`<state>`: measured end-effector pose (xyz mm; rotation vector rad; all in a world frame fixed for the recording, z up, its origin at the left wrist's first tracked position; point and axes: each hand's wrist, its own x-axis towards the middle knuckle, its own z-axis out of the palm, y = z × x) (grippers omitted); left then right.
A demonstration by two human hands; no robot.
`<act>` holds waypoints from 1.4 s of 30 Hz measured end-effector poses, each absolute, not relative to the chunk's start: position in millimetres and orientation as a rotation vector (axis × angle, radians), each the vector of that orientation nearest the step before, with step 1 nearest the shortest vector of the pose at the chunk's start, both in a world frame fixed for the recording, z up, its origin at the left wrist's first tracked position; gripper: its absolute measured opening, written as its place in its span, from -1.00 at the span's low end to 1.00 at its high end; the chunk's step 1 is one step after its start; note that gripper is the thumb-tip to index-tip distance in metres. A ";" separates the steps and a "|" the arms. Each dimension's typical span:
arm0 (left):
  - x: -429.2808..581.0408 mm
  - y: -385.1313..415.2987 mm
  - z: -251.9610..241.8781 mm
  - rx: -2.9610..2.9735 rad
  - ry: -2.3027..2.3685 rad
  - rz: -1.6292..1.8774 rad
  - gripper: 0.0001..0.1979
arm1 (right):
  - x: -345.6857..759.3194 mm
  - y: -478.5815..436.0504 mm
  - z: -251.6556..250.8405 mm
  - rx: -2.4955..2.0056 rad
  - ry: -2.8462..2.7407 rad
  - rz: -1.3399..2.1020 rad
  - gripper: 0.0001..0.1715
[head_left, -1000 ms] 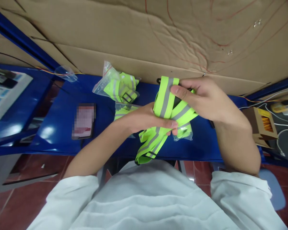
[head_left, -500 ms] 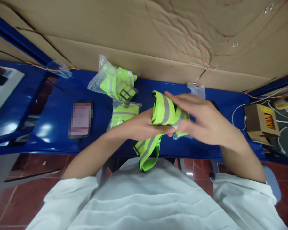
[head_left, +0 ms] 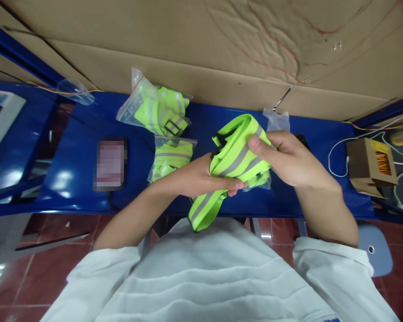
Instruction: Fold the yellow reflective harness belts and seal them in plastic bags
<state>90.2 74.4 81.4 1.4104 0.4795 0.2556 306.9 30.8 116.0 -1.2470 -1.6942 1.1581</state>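
Note:
A neon-yellow reflective strap (head_left: 237,154) with grey stripes is bundled in loops between both hands, above the blue table. My left hand (head_left: 210,176) grips the lower left of the bundle, its thumb across the front. On the upper right side, my right hand (head_left: 285,156) holds the layers with its thumb on top. A loose loop of strap hangs below my left hand. Two clear zip bags with similar straps lie to the left, one farther back (head_left: 163,109) and one nearer (head_left: 173,156). Another bagged strap (head_left: 260,181) shows partly beneath the bundle.
On the blue table (head_left: 77,156) lies a dark-edged device with a blurred screen (head_left: 110,163). A clear plastic cup (head_left: 75,91) is at the back left. At the right stand an open cardboard box (head_left: 372,167) and white cables. Brown cardboard lines the back.
My right hand has gone from blurred motion beside the strap to gripping it with the thumb on top. The bundle is now wider and tilted, and the hanging loop is shorter.

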 end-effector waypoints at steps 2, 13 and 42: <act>89.2 75.3 85.9 1.508 0.486 0.224 -0.83 | 306.6 33.1 103.1 -1.249 -1.538 1.365 -0.39; 94.6 81.6 72.4 1.665 0.579 0.381 -0.79 | 297.9 29.6 93.6 -1.312 -2.052 0.588 -0.28; 68.5 63.3 73.3 1.703 0.531 0.200 -0.72 | 286.1 2.9 79.3 -1.399 -1.604 0.906 -0.64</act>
